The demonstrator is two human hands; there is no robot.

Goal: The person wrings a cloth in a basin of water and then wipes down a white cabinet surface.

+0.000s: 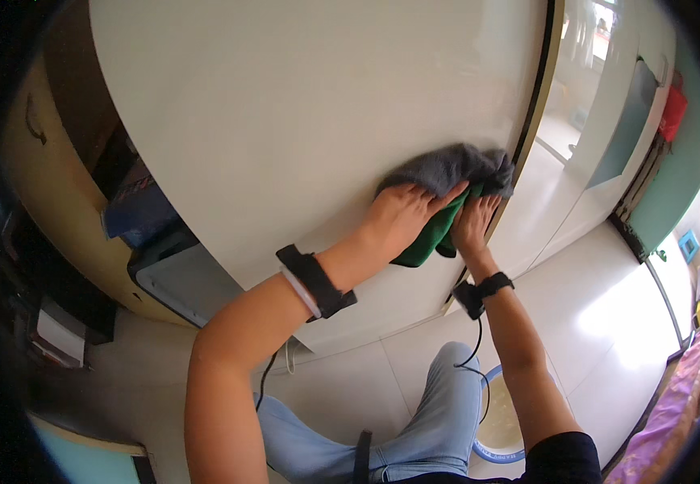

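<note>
Both my hands press a grey and green cloth (pixel 447 166) flat against a large white panel (pixel 301 121), near its right edge with dark and gold trim. My left hand (pixel 399 218) lies over the cloth's left part, fingers spread towards the right. Close beside it, my right hand (pixel 476 222) rests on the cloth's right part, fingers pointing up, next to the trim. The green side of the cloth hangs below and between the hands. Black straps with a cable sit on my wrists.
A blue-rimmed basin (pixel 500 417) of cloudy liquid stands on the tiled floor (pixel 350 375) beside my right leg. At the left are a wooden cabinet (pixel 72 206) and a grey bin-like container (pixel 190 281). Glossy white cabinet doors (pixel 558 199) stand to the right.
</note>
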